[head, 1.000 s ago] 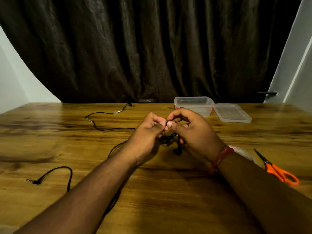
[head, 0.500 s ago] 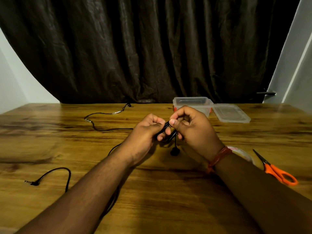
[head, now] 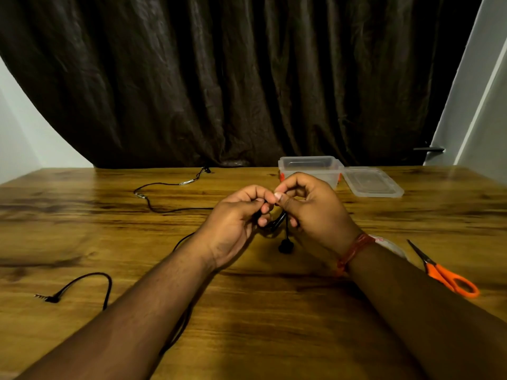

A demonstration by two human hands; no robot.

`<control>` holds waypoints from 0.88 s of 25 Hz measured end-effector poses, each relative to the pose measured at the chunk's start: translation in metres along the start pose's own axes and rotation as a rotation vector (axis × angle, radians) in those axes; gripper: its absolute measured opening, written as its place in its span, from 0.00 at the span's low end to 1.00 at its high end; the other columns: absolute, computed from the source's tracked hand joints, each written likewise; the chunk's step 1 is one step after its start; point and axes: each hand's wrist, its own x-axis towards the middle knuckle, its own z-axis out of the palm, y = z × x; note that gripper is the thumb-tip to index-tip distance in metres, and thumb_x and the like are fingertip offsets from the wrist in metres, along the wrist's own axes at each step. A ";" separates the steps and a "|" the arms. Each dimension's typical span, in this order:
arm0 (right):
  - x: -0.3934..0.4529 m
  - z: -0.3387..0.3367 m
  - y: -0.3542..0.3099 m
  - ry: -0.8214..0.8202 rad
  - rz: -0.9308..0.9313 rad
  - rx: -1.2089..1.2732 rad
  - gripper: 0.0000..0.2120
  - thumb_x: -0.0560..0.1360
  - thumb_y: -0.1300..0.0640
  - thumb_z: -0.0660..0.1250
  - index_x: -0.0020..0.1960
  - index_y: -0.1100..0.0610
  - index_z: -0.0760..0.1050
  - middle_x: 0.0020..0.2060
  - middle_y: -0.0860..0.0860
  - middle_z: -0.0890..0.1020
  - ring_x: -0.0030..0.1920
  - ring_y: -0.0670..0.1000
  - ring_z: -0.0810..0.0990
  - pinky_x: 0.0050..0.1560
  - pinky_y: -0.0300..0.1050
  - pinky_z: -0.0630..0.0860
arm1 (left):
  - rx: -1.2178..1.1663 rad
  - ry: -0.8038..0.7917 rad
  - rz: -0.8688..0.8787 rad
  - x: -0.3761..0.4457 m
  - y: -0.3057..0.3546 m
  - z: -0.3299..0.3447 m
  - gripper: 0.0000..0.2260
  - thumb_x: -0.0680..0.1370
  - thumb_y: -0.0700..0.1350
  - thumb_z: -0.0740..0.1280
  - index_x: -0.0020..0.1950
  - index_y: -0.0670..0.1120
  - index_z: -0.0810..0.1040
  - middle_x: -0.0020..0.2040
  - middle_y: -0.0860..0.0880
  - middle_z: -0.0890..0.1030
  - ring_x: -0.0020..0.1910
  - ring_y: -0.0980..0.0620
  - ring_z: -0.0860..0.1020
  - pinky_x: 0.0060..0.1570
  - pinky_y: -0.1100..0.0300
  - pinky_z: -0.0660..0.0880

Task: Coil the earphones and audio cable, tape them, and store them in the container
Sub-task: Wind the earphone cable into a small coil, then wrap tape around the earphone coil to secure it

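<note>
My left hand (head: 233, 223) and my right hand (head: 312, 212) meet above the middle of the wooden table (head: 247, 311), both pinching the black earphones (head: 278, 223). One earbud (head: 286, 246) dangles below the fingers. The earphone wire runs down under my left forearm to a jack plug (head: 48, 298) at the near left. A second black audio cable (head: 164, 196) with silver connectors lies loose at the far left. A clear plastic container (head: 310, 167) stands open at the far edge behind my right hand. A tape roll (head: 389, 245) is mostly hidden behind my right wrist.
The container's clear lid (head: 371, 182) lies flat to its right. Orange-handled scissors (head: 444, 272) rest at the right. A dark curtain hangs behind the table, with a white wall and door frame on the right.
Both hands lifted slightly and drew the wire up between them; the earbud now hangs straight down instead of sitting close under the right hand.
</note>
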 end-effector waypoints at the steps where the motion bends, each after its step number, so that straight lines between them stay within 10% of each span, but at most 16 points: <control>1: 0.001 0.000 0.001 -0.006 0.015 0.001 0.04 0.77 0.62 0.68 0.45 0.55 0.77 0.37 0.54 0.79 0.24 0.47 0.71 0.24 0.39 0.66 | 0.005 0.007 -0.010 0.000 0.000 0.001 0.12 0.80 0.32 0.53 0.46 0.40 0.75 0.35 0.46 0.70 0.32 0.53 0.67 0.32 0.67 0.68; 6: 0.002 -0.010 -0.007 -0.111 0.085 -0.057 0.04 0.79 0.61 0.65 0.53 0.59 0.76 0.38 0.58 0.77 0.24 0.50 0.71 0.21 0.40 0.67 | -0.040 0.049 -0.026 0.001 -0.003 -0.002 0.13 0.79 0.29 0.53 0.46 0.38 0.77 0.36 0.46 0.72 0.28 0.56 0.64 0.41 0.63 0.71; 12: -0.025 -0.080 -0.036 0.177 -0.071 -0.413 0.03 0.78 0.59 0.67 0.48 0.53 0.78 0.39 0.45 0.79 0.34 0.43 0.78 0.36 0.39 0.74 | -0.042 0.075 0.006 -0.002 0.001 -0.009 0.12 0.80 0.33 0.54 0.47 0.37 0.77 0.38 0.45 0.72 0.30 0.56 0.64 0.30 0.70 0.66; 17: -0.089 -0.111 -0.034 -0.258 0.292 -1.112 0.08 0.73 0.44 0.70 0.49 0.46 0.78 0.48 0.43 0.77 0.50 0.45 0.75 0.52 0.45 0.76 | 0.548 0.018 -0.001 -0.006 -0.006 -0.001 0.08 0.83 0.43 0.59 0.48 0.49 0.77 0.47 0.50 0.78 0.46 0.53 0.74 0.44 0.64 0.70; 22: -0.082 -0.093 -0.036 -0.272 0.232 -1.132 0.05 0.73 0.47 0.72 0.44 0.46 0.77 0.41 0.43 0.79 0.44 0.46 0.78 0.46 0.47 0.78 | 0.896 -0.022 0.077 -0.017 -0.003 0.006 0.05 0.79 0.47 0.67 0.53 0.49 0.75 0.47 0.52 0.73 0.42 0.60 0.72 0.38 0.76 0.68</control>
